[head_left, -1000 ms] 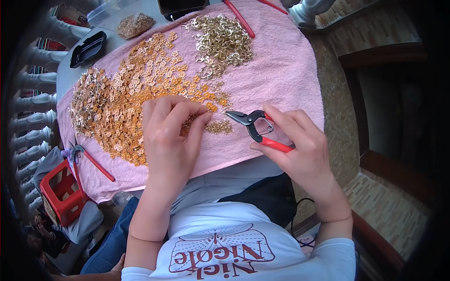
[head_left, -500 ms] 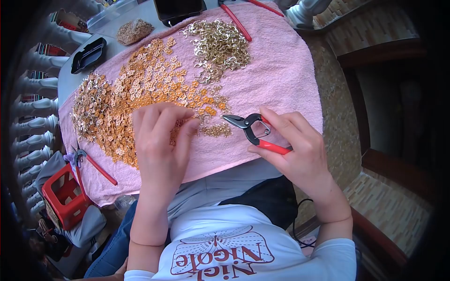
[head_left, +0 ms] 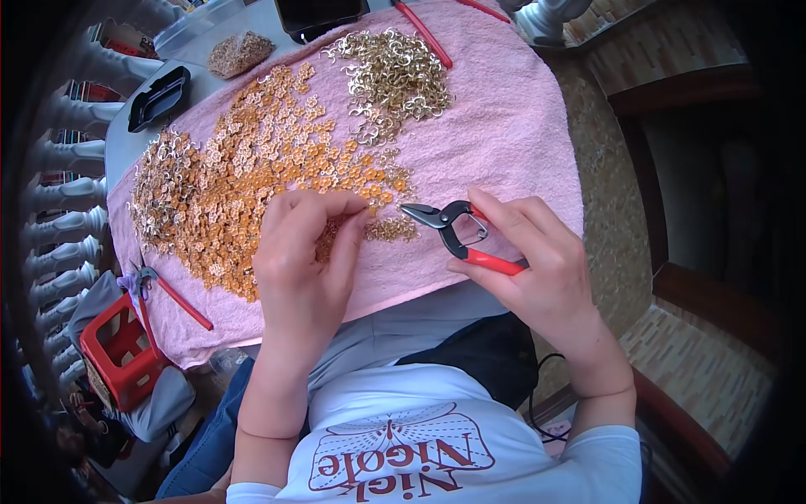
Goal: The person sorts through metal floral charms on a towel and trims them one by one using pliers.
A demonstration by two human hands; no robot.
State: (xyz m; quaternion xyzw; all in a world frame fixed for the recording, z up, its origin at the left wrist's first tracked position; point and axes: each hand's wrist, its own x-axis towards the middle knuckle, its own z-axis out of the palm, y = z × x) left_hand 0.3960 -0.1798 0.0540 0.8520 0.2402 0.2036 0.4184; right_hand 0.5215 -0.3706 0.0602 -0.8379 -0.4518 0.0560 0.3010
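My left hand (head_left: 306,248) is closed in a pinch over the near edge of the flower heap. A speck of orange shows at its fingertips, too small to make out. In my right hand (head_left: 537,248) are red-handled pliers (head_left: 453,231) with dark pointed jaws, aimed left toward the pinched fingertips and apart from them. Many orange flower-shaped pieces (head_left: 243,168) spread left of and behind the left hand. Small gold bits (head_left: 390,228) lie between the hand and the pliers. A pile of gold curved metal pieces (head_left: 395,76) sits farther back.
A pink towel (head_left: 495,126) covers the table. Another pair of red-handled pliers (head_left: 180,301) lies at the left edge, above a red stool (head_left: 126,370). Toward the back are a black tray (head_left: 159,98), a bag of small pieces (head_left: 241,55) and a red handle (head_left: 426,35).
My left hand has moved right, nearer the pliers' tips, still pinched. My right hand and its pliers have barely moved. The whole view has shifted slightly.
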